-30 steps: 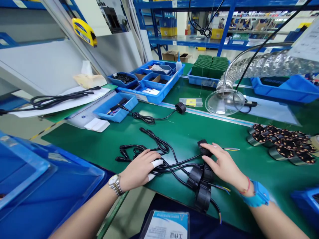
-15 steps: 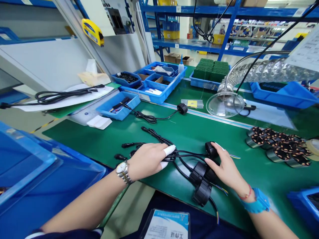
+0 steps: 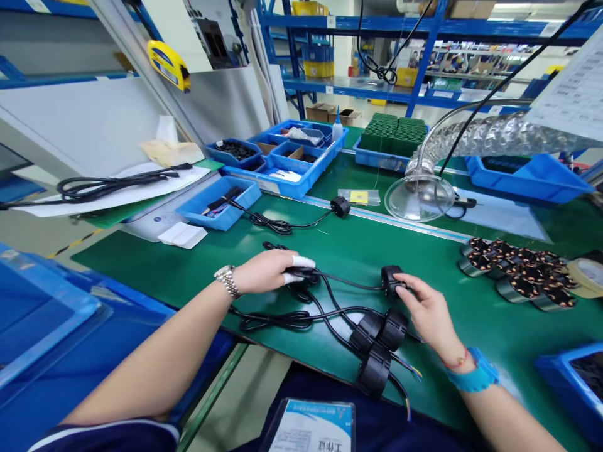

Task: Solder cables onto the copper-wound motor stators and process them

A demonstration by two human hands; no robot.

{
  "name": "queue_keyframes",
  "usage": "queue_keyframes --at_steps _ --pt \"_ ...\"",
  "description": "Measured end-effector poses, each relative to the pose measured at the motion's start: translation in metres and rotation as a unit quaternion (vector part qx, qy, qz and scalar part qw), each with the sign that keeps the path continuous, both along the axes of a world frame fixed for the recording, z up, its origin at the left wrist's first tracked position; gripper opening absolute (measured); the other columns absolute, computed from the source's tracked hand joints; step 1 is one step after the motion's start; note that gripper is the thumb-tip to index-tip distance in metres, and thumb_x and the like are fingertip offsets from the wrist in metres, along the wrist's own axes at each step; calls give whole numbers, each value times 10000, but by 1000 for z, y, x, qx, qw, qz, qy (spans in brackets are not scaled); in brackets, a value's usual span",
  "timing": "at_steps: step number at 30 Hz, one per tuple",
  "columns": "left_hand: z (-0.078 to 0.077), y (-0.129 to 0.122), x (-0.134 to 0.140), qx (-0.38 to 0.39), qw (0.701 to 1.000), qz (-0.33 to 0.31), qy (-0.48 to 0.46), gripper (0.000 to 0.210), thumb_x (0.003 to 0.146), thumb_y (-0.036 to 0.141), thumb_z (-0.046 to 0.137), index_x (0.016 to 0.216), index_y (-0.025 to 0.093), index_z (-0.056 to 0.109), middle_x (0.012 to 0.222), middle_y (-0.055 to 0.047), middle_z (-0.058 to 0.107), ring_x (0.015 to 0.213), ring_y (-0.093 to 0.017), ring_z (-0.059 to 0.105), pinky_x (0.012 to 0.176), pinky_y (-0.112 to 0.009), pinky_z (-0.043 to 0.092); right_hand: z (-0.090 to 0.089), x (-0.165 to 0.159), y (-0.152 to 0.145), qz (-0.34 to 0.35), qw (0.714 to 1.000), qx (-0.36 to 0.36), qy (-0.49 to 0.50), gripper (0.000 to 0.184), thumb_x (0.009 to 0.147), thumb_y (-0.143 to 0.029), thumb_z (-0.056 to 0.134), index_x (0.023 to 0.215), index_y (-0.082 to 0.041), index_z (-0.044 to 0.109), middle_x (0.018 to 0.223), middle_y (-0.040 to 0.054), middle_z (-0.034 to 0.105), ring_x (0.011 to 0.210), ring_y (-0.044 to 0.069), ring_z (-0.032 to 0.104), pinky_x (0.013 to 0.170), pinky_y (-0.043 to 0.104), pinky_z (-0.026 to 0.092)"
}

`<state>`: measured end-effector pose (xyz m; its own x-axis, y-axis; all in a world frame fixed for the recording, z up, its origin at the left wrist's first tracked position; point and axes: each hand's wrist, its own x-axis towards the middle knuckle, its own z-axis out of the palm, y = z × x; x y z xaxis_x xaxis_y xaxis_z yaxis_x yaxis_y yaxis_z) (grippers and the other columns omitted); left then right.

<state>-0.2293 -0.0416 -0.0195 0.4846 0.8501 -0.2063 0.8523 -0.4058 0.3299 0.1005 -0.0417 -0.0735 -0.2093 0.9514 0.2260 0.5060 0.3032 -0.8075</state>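
My left hand, with white covers on two fingers, is closed around a bundled black cable over the green tabletop. From that bundle a cord runs right to a round black housing, which my right hand pinches between thumb and fingers. Below lie several more black housings grouped near the front edge, with coloured wire ends sticking out. Their cables run left, one into a coiled bundle close to the table edge.
Another corded housing lies further back, near a blue bin. Copper-wound metal rings stand at right beside a tape roll. A clear fume hood hangs over the back. Blue crates flank the left side.
My left hand has moved up and left with one cable bundle, apart from another bundle now lying nearer the front edge. My right hand has closed its pinch on the round housing.
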Motion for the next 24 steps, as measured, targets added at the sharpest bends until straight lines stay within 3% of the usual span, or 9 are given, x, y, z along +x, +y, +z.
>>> queue_keyframes --at_steps 3,6,9,11,13,15,19,22,24 --pt "4 5 23 123 989 6 81 435 799 155 425 1202 305 490 942 -20 595 840 -178 558 680 -257 413 11 12 -8 -53 988 140 -34 237 802 -288 528 1007 -213 621 1004 44 652 952 180 585 888 354 449" --pt "-1 10 49 147 981 -51 120 448 733 80 437 1120 275 552 879 -26 592 807 -182 548 650 -269 396 18 29 -33 -95 970 202 -94 223 785 -253 552 992 -213 624 967 46 657 896 184 603 855 342 468" --pt "-15 17 58 120 981 -105 115 279 763 139 461 974 236 615 858 -37 601 797 -186 538 649 -281 391 9 44 -66 -72 970 175 -153 231 778 -245 564 1004 -225 611 941 39 666 839 183 626 786 318 506" --pt "-26 23 50 117 982 -120 92 211 796 297 498 959 242 621 958 -48 606 900 -209 520 731 -302 391 -2 48 -83 -17 973 152 -176 252 788 -234 550 1037 -234 595 959 36 664 846 181 630 753 302 524" --pt "-34 28 34 124 984 -102 76 352 766 498 514 994 250 614 1073 -61 584 1035 -246 469 874 -355 342 -11 48 -92 22 973 139 -180 265 802 -213 525 1060 -235 582 990 43 654 872 178 626 748 294 530" --pt "-39 28 15 115 988 -64 81 506 732 615 477 1043 235 598 1068 -80 586 1047 -257 473 959 -404 268 -16 47 -94 29 975 138 -170 259 809 -194 512 1056 -227 581 984 52 652 866 170 625 735 280 533" --pt "-42 9 -14 56 995 -19 83 518 795 599 373 1041 203 599 898 -72 627 835 -207 561 852 -344 360 -15 48 -88 38 979 134 -149 213 805 -200 521 1000 -228 602 925 46 662 816 160 631 694 255 537" --pt "-40 -6 -24 16 999 8 46 457 846 533 321 991 217 618 909 -51 650 815 -184 580 752 -274 395 -12 52 -82 57 981 119 -143 204 808 -234 524 997 -250 601 937 33 662 848 163 628 724 254 533" --pt "-36 -1 -25 -2 999 26 32 450 852 524 309 940 230 638 897 -38 664 796 -177 593 727 -257 402 -8 55 -77 56 983 91 -147 275 813 -275 520 1084 -250 555 1011 39 647 908 171 617 763 262 526"
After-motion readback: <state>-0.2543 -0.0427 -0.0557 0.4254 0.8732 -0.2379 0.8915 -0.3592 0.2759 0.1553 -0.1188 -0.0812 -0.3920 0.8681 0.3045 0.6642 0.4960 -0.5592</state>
